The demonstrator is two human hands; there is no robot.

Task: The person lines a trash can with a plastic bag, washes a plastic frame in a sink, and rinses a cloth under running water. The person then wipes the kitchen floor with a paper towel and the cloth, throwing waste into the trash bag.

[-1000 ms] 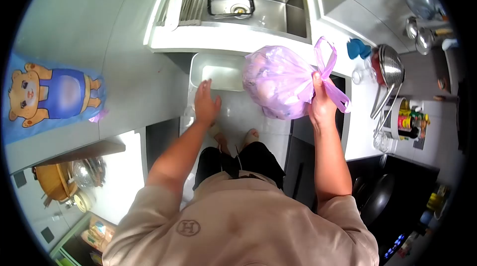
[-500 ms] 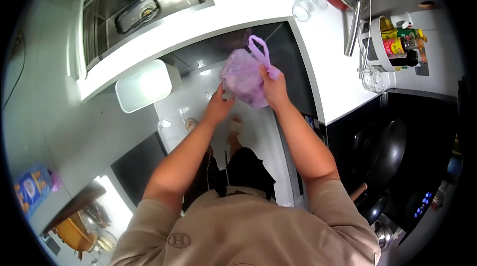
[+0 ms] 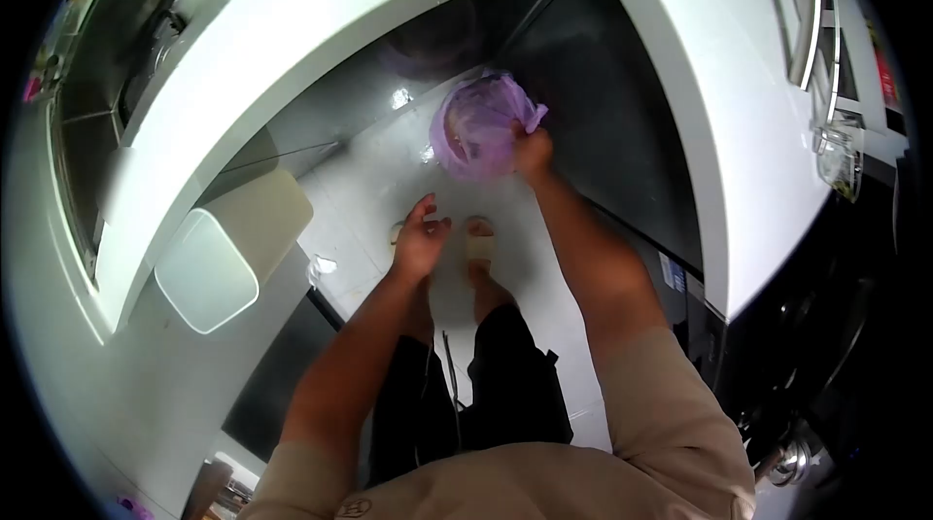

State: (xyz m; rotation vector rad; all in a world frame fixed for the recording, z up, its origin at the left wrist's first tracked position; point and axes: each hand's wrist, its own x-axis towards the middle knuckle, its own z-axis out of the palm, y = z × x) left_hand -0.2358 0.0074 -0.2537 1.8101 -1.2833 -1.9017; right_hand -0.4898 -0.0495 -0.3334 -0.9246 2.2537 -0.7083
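A filled purple plastic bag (image 3: pixel 476 131) is low over the tiled floor, close to the dark cabinet fronts. My right hand (image 3: pixel 532 151) is closed around its gathered top, on the bag's right side. What lies inside shows only dimly through the thin plastic. My left hand (image 3: pixel 422 236) is apart from the bag, below and to its left, with fingers spread and nothing in them. Whether the bag touches the floor I cannot tell.
A pale waste bin (image 3: pixel 258 272) stands at the left, with a crumpled white scrap (image 3: pixel 322 266) near it. The white counter (image 3: pixel 321 10) curves around ahead, and a sink (image 3: pixel 107 83) is at upper left. My slippered foot (image 3: pixel 479 242) is below the bag.
The bag has gone down toward the floor in my right hand. My left hand has come away from the bag. The view has tilted downward, so less of the countertop shows.
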